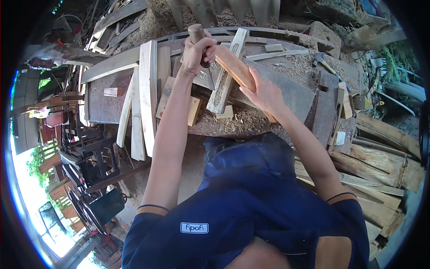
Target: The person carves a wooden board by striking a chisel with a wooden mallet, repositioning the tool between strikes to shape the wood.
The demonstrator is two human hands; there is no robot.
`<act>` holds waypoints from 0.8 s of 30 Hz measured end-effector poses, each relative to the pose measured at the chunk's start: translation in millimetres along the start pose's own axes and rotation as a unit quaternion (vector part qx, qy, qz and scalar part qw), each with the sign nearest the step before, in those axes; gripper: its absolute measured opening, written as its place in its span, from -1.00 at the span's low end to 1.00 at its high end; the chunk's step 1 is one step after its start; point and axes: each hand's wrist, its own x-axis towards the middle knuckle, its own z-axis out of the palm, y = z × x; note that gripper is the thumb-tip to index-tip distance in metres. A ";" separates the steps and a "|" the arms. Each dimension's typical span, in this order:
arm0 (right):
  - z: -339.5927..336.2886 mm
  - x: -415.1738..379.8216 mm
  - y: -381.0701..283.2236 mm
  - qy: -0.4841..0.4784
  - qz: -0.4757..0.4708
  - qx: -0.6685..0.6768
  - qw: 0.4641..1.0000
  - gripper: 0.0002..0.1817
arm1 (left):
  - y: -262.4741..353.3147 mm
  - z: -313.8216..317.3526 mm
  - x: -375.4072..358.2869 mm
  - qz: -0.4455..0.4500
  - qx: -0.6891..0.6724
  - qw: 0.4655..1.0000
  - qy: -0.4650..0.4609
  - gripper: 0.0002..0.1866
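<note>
My left hand [200, 56] is closed around the wooden handle of a chisel [195, 32], held upright with its narrow metal blade [210, 80] pointing down at the bench. My right hand [263, 91] grips a reddish-brown wooden bar [235, 67], thumb on the near side and fingers over the top. That bar lies slantwise across a pale, rough-faced length of wood [221, 92]. Beside the left forearm, a short light wooden block [194, 111] sits on the workbench [105, 105]. Wood shavings [245, 123] are scattered below the bar.
Long pale boards [148, 89] lean over the bench's left side. A hammer [326, 63] lies at the right, near a dark timber piece [325, 103]. Stacked planks [371, 170] stand right of my body. A dark machine [89, 161] with a wheel is at the left.
</note>
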 end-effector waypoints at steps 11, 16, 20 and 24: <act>-2.1 -3.0 -1.8 -0.001 0.006 0.025 1.000 -0.13 | -13.9 23.5 -24.8 0.220 -0.064 0.926 0.301 -0.80; -1.3 -2.8 -0.4 0.003 0.000 0.027 1.000 -0.13 | -23.4 22.9 -26.6 0.240 -0.066 0.899 0.359 -0.81; 0.4 -1.7 0.5 0.002 -0.002 0.034 0.999 -0.13 | -29.2 14.6 -26.0 0.245 -0.061 0.877 0.409 -0.83; -0.9 -2.8 1.2 0.001 0.005 0.025 1.000 -0.13 | -29.9 15.7 -23.3 0.270 -0.029 0.850 0.452 -0.85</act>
